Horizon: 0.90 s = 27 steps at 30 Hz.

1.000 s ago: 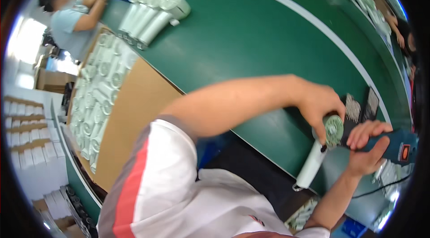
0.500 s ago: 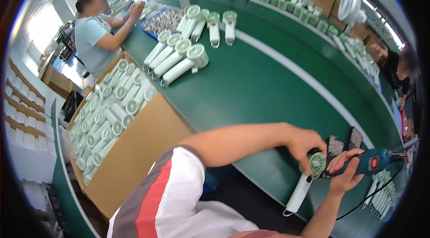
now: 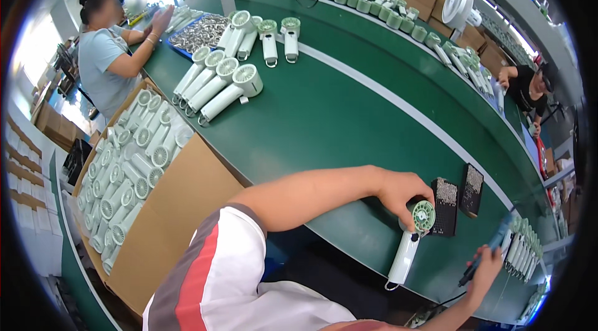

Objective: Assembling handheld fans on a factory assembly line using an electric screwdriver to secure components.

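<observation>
A handheld fan lies on the green workbench, its round green head uppermost and a wire loop at the handle's end. My left hand is closed around the fan's head, thumb on the near side and fingers over the far side. To the right, apart from the fan, my right hand is wrapped round a slim blue electric screwdriver, held tilted; a dark cord is nearby. Two black trays of small screws, a nearer screw tray and a farther screw tray, stand just beyond the fan.
A row of fans lies at the right. Farther left on the bench are several assembled fans and a blue tray of metal parts. At my left stands a carton full of fans. Co-workers sit at far left and far right.
My right hand has drawn the screwdriver away from the fan's head, to the right and nearer me. My left hand still holds the fan. The whole view has shifted slightly.
</observation>
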Tool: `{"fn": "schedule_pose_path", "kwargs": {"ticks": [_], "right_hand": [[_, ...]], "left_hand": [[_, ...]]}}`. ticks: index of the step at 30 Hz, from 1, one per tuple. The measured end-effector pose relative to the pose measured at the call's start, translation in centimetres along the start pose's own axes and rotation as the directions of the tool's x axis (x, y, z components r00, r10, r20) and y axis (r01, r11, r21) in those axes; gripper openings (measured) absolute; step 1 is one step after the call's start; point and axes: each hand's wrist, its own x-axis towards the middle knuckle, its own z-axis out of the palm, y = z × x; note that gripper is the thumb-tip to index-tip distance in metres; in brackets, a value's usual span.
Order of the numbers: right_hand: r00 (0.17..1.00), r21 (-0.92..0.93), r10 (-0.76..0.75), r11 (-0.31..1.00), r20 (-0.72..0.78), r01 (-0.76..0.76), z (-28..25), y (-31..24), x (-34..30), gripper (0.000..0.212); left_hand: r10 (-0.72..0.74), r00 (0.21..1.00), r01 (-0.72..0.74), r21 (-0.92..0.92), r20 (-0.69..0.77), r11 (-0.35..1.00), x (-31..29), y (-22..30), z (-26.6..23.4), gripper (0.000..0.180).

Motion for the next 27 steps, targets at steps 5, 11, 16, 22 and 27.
{"fn": "schedule_pose_path", "kwargs": {"ticks": [5, 11, 16, 22, 27], "right_hand": [[0.992, -0.573, -0.123, 0.811, 0.028, 0.117, 0.3, 5.2, -1.6, 0.047], [0.959, -0.848, -0.281, 0.515, -0.028, 0.126, 3.6, 0.0, -4.7, 0.043], [0.853, -0.850, -0.508, 0.390, 0.121, 0.353, 5.0, -2.8, -6.8, 0.044], [0.739, -0.417, -0.662, 0.640, 0.125, 0.645, 4.8, -4.4, -10.8, 0.035], [0.749, 0.026, -0.592, 0.789, 0.299, 0.614, 6.7, -8.1, -16.6, 0.064]], "left_hand": [[0.072, 0.997, -0.071, 0.031, -0.026, 0.997, -0.3, 0.2, 1.0, 0.070], [0.113, 0.993, -0.114, 0.025, 0.016, 0.993, 0.0, -0.6, 0.3, 0.065], [0.046, 0.999, -0.046, -0.029, -0.011, 0.999, -0.4, 0.2, -0.7, 0.068], [-0.046, 0.995, 0.027, -0.205, -0.087, 0.978, 0.4, -0.4, 0.6, 0.073], [-0.146, 0.986, 0.102, -0.401, -0.081, 0.911, -0.6, 0.2, 0.7, 0.063]]}}
